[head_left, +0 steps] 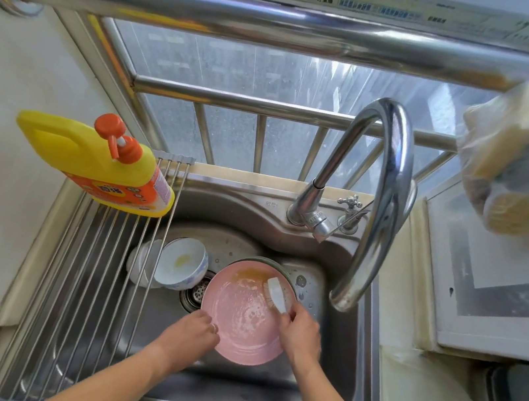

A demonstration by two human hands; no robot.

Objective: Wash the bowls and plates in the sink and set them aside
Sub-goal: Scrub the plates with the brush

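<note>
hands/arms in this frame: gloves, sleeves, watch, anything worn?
Nothing worn that shows. The left hand and right hand are bare, no gloves, no rings visible. Both forearms are bare to the frame's bottom edge: no sleeves, watch or bands in view.

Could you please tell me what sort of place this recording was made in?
Most likely a home kitchen, at the washing-up sink. A stainless steel sink with a curved faucet holds a pink plate and a white bowl, and a yellow dish soap bottle stands on a roll-up drying rack.
</note>
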